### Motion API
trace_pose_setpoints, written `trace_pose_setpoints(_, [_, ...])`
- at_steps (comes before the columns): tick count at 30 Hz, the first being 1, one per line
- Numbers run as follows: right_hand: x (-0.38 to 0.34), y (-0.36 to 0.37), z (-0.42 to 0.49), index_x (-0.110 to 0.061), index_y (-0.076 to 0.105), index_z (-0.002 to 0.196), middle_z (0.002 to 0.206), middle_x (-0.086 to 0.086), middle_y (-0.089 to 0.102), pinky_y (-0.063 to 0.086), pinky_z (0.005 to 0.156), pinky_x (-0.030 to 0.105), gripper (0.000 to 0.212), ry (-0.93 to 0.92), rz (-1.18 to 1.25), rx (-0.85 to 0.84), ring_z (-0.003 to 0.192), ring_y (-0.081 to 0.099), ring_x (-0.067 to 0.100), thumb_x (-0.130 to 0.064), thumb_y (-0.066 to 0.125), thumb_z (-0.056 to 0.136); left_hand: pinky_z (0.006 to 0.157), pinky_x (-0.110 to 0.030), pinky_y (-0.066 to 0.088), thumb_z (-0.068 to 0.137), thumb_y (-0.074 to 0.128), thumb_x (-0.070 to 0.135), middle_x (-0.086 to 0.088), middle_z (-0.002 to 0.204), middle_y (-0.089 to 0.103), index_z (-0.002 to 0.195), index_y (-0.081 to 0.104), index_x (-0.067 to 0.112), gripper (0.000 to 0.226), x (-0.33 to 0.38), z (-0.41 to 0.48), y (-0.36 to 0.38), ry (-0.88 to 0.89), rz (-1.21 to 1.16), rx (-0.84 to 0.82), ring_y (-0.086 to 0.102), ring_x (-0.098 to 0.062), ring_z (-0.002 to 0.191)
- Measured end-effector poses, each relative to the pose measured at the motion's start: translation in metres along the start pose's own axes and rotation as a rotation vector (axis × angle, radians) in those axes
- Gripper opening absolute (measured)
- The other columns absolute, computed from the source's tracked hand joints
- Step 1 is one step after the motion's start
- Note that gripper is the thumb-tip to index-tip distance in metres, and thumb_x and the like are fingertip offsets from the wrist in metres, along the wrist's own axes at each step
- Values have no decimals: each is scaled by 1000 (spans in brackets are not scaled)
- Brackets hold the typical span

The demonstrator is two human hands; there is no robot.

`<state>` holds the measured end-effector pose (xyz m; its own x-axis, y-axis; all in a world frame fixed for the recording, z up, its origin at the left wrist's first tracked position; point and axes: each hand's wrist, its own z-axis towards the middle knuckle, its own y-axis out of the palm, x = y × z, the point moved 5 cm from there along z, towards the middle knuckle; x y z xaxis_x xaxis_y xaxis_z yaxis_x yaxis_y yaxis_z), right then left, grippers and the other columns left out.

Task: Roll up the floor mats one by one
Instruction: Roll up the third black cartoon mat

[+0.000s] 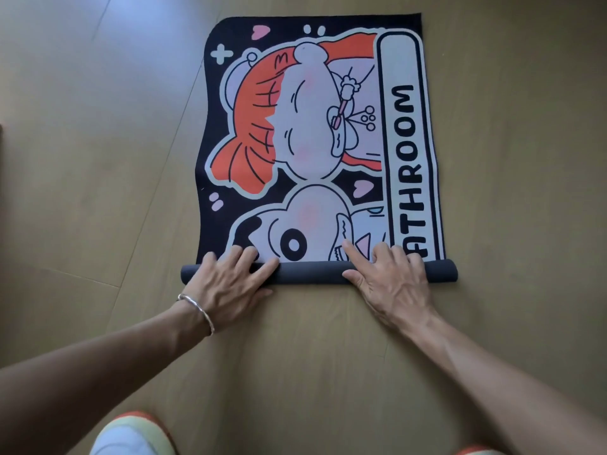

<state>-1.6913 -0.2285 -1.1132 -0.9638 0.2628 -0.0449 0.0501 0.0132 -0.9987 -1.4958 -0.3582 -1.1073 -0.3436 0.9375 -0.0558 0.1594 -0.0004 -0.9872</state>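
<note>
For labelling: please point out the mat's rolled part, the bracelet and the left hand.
rolled part [312, 273], head view, bare middle.
bracelet [200, 311], head view, wrist band.
left hand [226, 280], head view, its back.

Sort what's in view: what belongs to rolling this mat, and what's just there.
Job:
mat, mostly flat
roll, started at its near end
left hand, pressing on the roll
right hand, pressing on the roll

Just there:
floor
bracelet on the left wrist
shoe at the bottom edge
</note>
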Motion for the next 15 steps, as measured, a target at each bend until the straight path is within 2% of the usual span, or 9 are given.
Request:
trace_pose_setpoints(4, [-1,-1,-1,-27,62,126,73,7,49,30,54,33,68,19,-6,-18,58,44,25,-55,7,97,80,-49,46,89,33,46,-14,126,52,137,37,12,59,32,5,-7,54,-70,55,51,-31,110])
trace_pose_setpoints(7, [-2,-2,-1,-27,61,126,74,7,50,33,54,34,66,35,-5,-56,59,46,26,-55,9,97,99,-60,34,89,33,44,-16,142,40,143,31,13,62,64,3,-3,52,-125,-6,37,-32,130])
trace_pose_setpoints(10, [-3,-4,-3,-25,60,127,75,8,50,36,57,37,59,61,-4,-46,62,47,26,-54,21,95,103,-63,22,88,31,45,-16,146,37,144,28,13,64,73,2,5,1,-126,-66,29,-32,135])
trace_pose_setpoints(11, [-4,-5,-4,-23,59,129,78,8,51,39,62,39,57,76,1,-31,67,48,27,-52,25,94,103,-62,21,88,31,45,-16,146,38,144,28,14,64,72,2,7,-2,-127,-77,28,-32,136])
trace_pose_setpoints(13, [-9,-5,-11,-19,50,136,93,12,54,41,82,47,55,82,17,-18,85,51,30,-47,31,93,105,-61,20,88,31,45,-13,147,38,144,28,15,63,71,2,8,-6,-132,-87,27,-31,137])
trace_pose_setpoints(15, [-21,-4,-21,-16,38,141,116,16,49,31,102,52,56,48,37,-23,110,47,33,-42,35,92,106,-59,19,89,31,46,-11,148,38,144,28,17,63,70,2,9,-23,-140,-82,25,-29,138])
